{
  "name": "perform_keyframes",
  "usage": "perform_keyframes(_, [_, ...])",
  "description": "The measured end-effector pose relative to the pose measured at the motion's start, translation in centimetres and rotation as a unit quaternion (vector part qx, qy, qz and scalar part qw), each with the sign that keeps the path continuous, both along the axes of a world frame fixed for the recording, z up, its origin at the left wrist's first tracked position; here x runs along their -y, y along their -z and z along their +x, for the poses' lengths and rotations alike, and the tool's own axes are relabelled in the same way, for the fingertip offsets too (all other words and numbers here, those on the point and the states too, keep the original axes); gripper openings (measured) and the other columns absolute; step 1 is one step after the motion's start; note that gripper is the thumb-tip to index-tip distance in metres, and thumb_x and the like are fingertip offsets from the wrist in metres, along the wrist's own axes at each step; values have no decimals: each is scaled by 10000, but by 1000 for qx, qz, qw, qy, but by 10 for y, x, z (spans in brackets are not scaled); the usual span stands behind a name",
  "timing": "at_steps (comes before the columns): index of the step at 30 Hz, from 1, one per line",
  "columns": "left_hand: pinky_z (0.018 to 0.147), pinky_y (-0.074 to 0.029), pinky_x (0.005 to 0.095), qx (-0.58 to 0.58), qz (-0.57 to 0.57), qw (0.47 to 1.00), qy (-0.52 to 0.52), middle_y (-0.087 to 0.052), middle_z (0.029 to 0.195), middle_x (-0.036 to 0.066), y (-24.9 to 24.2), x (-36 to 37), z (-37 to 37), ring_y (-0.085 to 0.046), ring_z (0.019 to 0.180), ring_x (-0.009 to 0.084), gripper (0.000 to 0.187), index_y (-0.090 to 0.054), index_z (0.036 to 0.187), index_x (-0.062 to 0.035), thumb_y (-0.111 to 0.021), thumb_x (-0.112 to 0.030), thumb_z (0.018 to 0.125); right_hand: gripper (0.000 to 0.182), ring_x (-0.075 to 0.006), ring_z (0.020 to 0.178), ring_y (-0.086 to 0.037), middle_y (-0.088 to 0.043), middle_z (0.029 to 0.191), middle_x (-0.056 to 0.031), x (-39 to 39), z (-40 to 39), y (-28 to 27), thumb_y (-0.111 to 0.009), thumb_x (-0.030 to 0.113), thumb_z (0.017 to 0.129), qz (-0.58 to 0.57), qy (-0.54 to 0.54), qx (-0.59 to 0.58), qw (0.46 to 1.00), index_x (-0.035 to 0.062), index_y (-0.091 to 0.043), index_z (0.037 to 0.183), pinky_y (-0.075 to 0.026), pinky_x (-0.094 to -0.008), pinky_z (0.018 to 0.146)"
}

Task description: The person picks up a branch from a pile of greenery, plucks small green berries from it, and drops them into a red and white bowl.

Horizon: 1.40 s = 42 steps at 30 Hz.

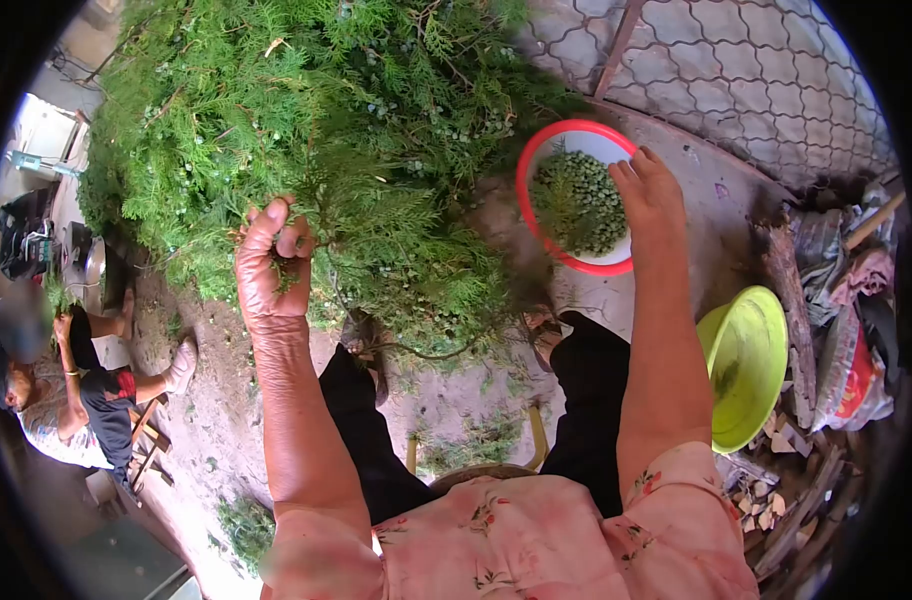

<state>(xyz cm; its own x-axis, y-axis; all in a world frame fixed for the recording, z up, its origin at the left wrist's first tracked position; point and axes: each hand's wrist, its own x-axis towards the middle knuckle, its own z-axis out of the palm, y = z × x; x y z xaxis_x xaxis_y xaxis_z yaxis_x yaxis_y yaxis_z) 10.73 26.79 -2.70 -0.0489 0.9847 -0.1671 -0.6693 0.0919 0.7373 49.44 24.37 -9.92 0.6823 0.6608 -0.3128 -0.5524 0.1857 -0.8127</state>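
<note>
My left hand point(276, 255) is closed, palm turned up, with its fingers curled round a green conifer sprig point(311, 225) at the near edge of a large heap of cut conifer branches point(306, 110). Bits of green show in the palm. My right hand point(651, 190) is over the right rim of a red-rimmed white basin point(624, 268), its fingers partly stretched and apart, with nothing visible in them. Small round green cones or berries point(588, 200) fill much of the basin, with a few leafy bits among them.
At the left, a seated person point(66, 400) holds a green sprig. A yellow-green basin point(761, 370) stands tilted by my right arm. Beyond it are a log point(788, 300), plastic bags point(856, 370) and chopped wood point(761, 505). Wire mesh point(746, 90) borders the back right.
</note>
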Motion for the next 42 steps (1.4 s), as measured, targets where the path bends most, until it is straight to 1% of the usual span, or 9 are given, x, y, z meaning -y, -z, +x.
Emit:
perform_keyframes(9, [501,-284,227,34,28,999,-9,-383,564,-49,3,-8,-14,-339,512,72,152,-567,885,-22,-644,-111,790,177,-166,694,-607,-598,757,-90,33,-86,-69,-523,99,865,45,-282,121,951,-48,-573,951,-523,-290,631])
perform_keyframes(15, [509,-281,219,79,52,995,-22,-404,575,-53,0,-10,-25,-342,513,64,199,-566,872,-32,-693,-112,742,226,-176,627,-592,-608,722,-63,69,-171,-20,-502,189,832,3,-609,467,642,-8,-611,856,-489,-264,516])
perform_keyframes(18, [487,-273,215,109,92,990,3,-368,533,-51,-4,-10,-30,-321,508,65,144,-584,848,-28,-674,-97,759,214,-230,642,-587,-591,726,-84,95,-207,7,-539,181,819,-60,-604,334,721,-22,-603,838,-488,-340,524])
perform_keyframes(20, [556,-302,232,90,108,990,22,-355,533,-46,-1,-11,-39,-314,502,86,127,-571,868,-53,-627,-150,808,235,-149,778,-589,-596,881,-80,101,-218,28,-570,189,819,-271,-505,30,819,-6,-616,941,-493,-288,535])
perform_keyframes(23, [643,-320,258,78,104,991,26,-343,529,-42,0,-10,-45,-312,496,102,137,-553,895,-84,-585,-207,843,216,-156,836,-554,-560,925,-77,98,-221,58,-618,140,796,-361,-324,-28,874,-1,-606,959,-476,-302,579])
perform_keyframes(26, [713,-409,319,154,136,975,85,-347,520,-39,1,-12,-56,-331,467,103,125,-551,916,-89,-516,-203,882,278,-164,801,-546,-561,888,-62,91,-195,66,-661,100,768,-363,-372,-76,851,11,-580,1018,-458,-312,629])
perform_keyframes(29, [664,-403,285,201,160,963,86,-298,464,-49,4,-12,-58,-336,484,96,146,-570,869,-69,-525,-208,871,304,-125,744,-505,-576,853,-45,87,-200,75,-690,183,749,-230,-312,-32,921,21,-573,978,-413,-337,632])
perform_keyframes(32, [497,-284,269,221,207,950,81,-320,420,-36,-2,-9,-52,-297,483,114,147,-568,814,-47,-527,-186,838,242,-159,856,-566,-589,943,-45,82,-202,46,-616,105,820,-154,-382,-58,909,46,-576,1051,-444,-312,677])
perform_keyframes(42, [513,-271,273,252,304,906,152,-375,409,-28,-2,-7,-59,-282,468,110,139,-543,798,-58,-493,-187,789,232,-144,800,-592,-631,908,-59,69,-215,13,-597,161,842,-204,-399,124,885,59,-586,1050,-437,-287,781])
